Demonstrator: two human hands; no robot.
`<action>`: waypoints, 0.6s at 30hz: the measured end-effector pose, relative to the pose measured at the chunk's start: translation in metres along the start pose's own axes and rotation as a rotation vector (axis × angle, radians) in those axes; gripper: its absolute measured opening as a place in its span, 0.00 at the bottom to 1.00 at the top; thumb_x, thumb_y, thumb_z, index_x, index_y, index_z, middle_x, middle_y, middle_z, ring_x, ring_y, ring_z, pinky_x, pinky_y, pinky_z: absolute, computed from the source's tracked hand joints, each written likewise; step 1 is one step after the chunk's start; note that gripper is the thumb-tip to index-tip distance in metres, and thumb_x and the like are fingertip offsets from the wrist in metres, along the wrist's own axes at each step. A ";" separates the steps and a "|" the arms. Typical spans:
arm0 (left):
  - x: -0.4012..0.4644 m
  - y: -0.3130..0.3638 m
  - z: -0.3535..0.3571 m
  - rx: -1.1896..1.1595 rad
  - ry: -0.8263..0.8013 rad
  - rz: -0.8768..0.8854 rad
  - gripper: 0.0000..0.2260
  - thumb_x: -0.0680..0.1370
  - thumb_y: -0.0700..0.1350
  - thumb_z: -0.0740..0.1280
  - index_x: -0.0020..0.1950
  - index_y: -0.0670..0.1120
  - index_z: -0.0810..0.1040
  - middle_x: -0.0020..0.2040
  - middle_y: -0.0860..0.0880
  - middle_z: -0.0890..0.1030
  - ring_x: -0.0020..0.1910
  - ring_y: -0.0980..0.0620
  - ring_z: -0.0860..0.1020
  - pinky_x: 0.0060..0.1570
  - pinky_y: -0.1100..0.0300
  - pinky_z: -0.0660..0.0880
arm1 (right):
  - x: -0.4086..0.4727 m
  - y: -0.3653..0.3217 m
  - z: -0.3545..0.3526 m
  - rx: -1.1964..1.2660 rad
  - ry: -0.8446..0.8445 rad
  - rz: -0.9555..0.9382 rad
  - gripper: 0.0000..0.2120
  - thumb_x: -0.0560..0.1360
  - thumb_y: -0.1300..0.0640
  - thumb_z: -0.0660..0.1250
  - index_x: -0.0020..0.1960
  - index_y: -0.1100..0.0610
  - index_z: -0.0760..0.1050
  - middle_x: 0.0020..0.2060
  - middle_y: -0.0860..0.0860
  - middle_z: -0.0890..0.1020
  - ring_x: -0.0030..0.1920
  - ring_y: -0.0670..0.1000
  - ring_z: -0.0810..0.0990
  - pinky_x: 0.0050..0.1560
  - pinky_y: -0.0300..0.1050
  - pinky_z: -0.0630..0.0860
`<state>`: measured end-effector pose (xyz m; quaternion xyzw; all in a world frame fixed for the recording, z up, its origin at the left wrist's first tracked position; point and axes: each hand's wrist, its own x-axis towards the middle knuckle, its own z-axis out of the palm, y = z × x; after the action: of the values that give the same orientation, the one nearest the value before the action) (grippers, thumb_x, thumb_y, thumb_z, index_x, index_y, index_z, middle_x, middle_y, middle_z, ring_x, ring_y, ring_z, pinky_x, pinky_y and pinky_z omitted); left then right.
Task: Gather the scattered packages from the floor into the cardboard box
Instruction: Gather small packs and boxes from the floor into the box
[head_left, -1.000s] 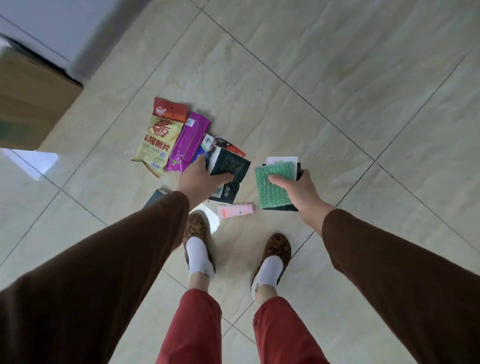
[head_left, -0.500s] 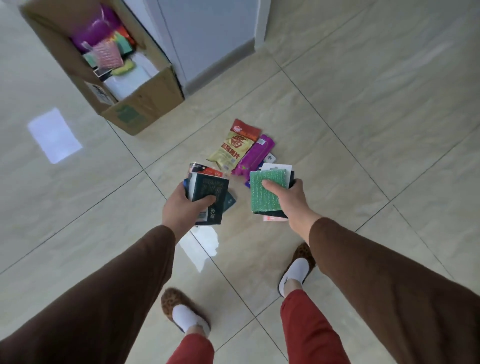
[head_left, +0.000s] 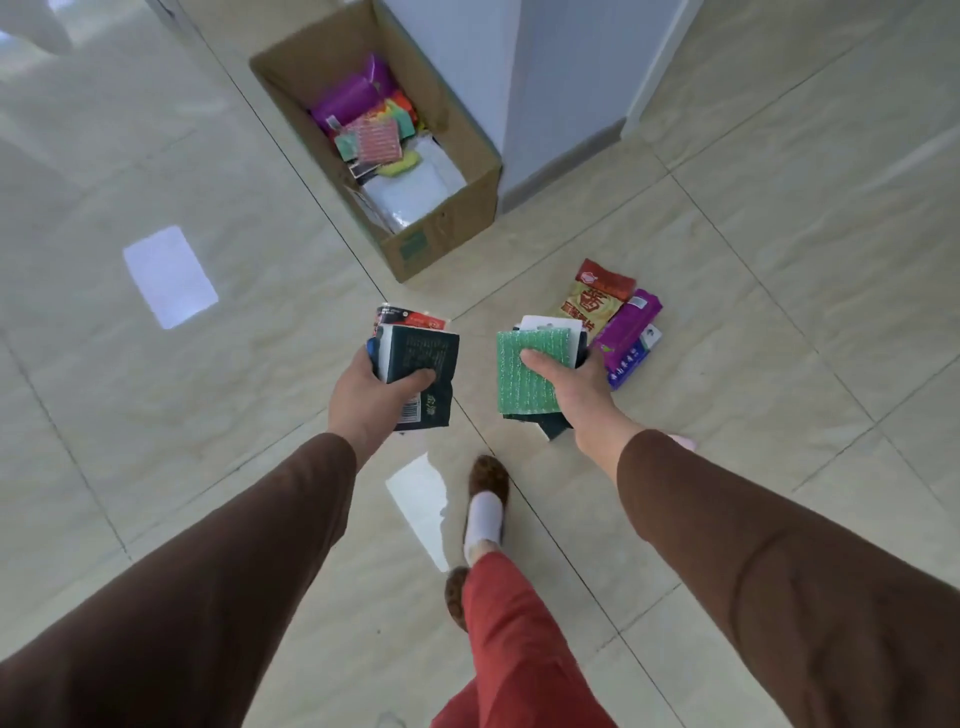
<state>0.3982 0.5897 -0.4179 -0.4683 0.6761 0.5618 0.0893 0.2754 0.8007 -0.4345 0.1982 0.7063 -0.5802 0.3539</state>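
Head view: left hand (head_left: 371, 397) grips dark packets (head_left: 422, 358), right hand (head_left: 571, 395) grips green pad (head_left: 522, 376); purple packet (head_left: 626, 332) lies beside cardboard box (head_left: 447, 223).

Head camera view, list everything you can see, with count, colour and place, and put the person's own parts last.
cardboard box: one, brown, open, on the floor by the grey wall, holding mixed packages
snack packet: one, yellow and red, on the floor right of the box
purple package: one, on the floor beside the snack packet
dark green packets: a stack, number unclear, in the left hand
green sponge pack: one, atop other packs, in the right hand
pink item: one, on the floor, mostly hidden by the right sleeve
left hand: grips the stack
right hand: grips the packs
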 end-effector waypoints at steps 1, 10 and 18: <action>0.009 0.006 -0.011 0.003 -0.002 0.004 0.22 0.67 0.53 0.78 0.59 0.56 0.77 0.52 0.53 0.85 0.49 0.48 0.85 0.46 0.44 0.85 | 0.004 -0.006 0.014 -0.002 -0.006 0.000 0.30 0.70 0.52 0.80 0.65 0.53 0.68 0.56 0.51 0.81 0.55 0.51 0.83 0.53 0.50 0.82; 0.113 0.046 -0.091 0.022 -0.035 0.000 0.23 0.67 0.52 0.78 0.60 0.54 0.77 0.52 0.53 0.86 0.49 0.49 0.85 0.48 0.45 0.84 | 0.054 -0.063 0.132 -0.023 0.008 -0.008 0.28 0.71 0.51 0.79 0.63 0.55 0.67 0.54 0.51 0.79 0.52 0.49 0.82 0.42 0.41 0.79; 0.198 0.058 -0.163 0.042 -0.065 -0.016 0.19 0.70 0.49 0.78 0.57 0.54 0.77 0.51 0.53 0.86 0.48 0.50 0.85 0.48 0.46 0.84 | 0.093 -0.096 0.231 -0.048 0.041 0.039 0.28 0.71 0.49 0.79 0.61 0.54 0.66 0.54 0.50 0.79 0.51 0.49 0.82 0.46 0.47 0.81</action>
<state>0.3135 0.3429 -0.4490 -0.4532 0.6805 0.5619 0.1256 0.2090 0.5430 -0.4550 0.2151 0.7231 -0.5518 0.3553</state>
